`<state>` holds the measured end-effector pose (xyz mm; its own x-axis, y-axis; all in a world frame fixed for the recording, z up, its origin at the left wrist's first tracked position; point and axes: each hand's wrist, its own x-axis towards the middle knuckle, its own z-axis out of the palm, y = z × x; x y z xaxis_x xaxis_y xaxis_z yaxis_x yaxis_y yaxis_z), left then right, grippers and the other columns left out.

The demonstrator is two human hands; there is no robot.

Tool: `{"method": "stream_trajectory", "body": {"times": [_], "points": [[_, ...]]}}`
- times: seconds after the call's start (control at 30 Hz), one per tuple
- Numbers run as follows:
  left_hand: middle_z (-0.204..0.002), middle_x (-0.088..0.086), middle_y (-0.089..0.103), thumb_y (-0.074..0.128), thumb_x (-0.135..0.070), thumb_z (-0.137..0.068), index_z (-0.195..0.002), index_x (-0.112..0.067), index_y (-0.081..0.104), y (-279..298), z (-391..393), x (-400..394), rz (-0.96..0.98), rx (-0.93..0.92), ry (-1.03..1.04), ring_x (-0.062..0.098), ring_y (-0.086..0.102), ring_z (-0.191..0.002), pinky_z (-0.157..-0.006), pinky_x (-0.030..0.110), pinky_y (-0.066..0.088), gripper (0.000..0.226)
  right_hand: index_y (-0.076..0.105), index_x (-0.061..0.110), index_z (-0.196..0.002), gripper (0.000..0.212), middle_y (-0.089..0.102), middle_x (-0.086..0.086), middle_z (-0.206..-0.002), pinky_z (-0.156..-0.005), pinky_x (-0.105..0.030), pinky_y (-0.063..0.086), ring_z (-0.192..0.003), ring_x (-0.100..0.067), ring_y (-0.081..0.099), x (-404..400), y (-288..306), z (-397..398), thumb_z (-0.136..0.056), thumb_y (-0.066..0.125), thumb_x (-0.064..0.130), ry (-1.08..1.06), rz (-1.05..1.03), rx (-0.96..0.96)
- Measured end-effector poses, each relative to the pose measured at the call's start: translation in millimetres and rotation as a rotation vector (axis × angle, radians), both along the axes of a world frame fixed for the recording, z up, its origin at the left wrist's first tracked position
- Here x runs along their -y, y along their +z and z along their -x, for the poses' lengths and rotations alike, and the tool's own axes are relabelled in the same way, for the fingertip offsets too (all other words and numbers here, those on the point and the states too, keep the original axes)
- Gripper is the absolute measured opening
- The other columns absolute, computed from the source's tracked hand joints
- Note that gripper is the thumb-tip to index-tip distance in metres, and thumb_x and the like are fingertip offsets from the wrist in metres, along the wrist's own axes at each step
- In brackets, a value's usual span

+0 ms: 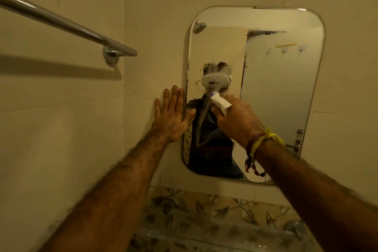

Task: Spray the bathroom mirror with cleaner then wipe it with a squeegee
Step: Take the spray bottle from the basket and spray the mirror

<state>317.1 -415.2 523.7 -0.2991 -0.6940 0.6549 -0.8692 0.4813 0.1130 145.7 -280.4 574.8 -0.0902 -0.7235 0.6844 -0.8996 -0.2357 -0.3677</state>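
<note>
- Head view: the mirror [276, 92] hung on the tiled wall [61, 129], its glass misted with cleaner in patches near the top and centre.
- The left hand [170, 117] lay flat on the wall at the mirror's left edge, fingers [173, 98] spread straight, thumb reaching onto the glass, holding nothing.
- The right hand [238, 119] was raised before the glass, fingers clamped on the white spray bottle [221, 103], nozzle aimed at the mirror.
- Threads [259, 145] circled the right wrist.
- A towel bar [67, 24] ran upper left.
</note>
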Motion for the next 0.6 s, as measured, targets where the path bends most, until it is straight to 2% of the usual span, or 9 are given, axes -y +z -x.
{"method": "stream_trajectory", "body": {"times": [0.13, 0.23, 0.4, 0.6], "points": [[-0.16, 0.0, -0.04, 0.002, -0.071, -0.091, -0.145, -0.027, -0.038, -5, -1, 0, -0.002, -0.023, -0.011, 0.021, -0.038, -0.145, -0.12, 0.052, -0.022, 0.08, 0.046, 0.019, -0.127, 0.043, 0.056, -0.006, -0.123, -0.094, -0.043, 0.053, -0.108, -0.025, 0.058, -3, -26, -4, -0.09, 0.062, 0.037, -0.027, -0.089, -0.097], [-0.161, 0.0, -0.038, 0.01, -0.07, -0.097, -0.15, -0.025, -0.035, -5, -1, -3, -0.007, -0.018, -0.011, 0.023, -0.034, -0.149, -0.119, 0.053, -0.021, 0.083, 0.047, 0.014, -0.127, 0.043, 0.058, -0.007, -0.121, -0.094, -0.042, 0.053, -0.107, -0.025, 0.059, -7, -43, -10, -0.092, 0.06, 0.035, -0.056, -0.151, -0.181], [-0.162, -0.001, -0.036, 0.014, -0.074, -0.097, -0.154, -0.025, -0.03, -4, 9, -12, -0.105, -0.069, 0.035, 0.026, -0.03, -0.151, -0.118, 0.058, -0.016, 0.086, 0.06, 0.012, -0.113, 0.031, 0.062, -0.004, -0.097, -0.074, -0.035, 0.052, -0.083, -0.021, 0.058, -17, -62, -12, -0.094, 0.057, 0.036, -0.118, -0.283, -0.253], [-0.162, 0.003, -0.037, 0.018, -0.071, -0.099, -0.155, -0.023, -0.028, -34, 8, -27, -0.203, -0.064, 0.034, 0.028, -0.03, -0.151, -0.123, 0.062, -0.008, 0.088, 0.063, 0.013, -0.113, 0.034, 0.061, -0.005, -0.089, -0.08, -0.042, 0.057, -0.085, -0.026, 0.063, -30, -79, -7, -0.093, 0.056, 0.04, -0.151, -0.43, -0.423]]}}
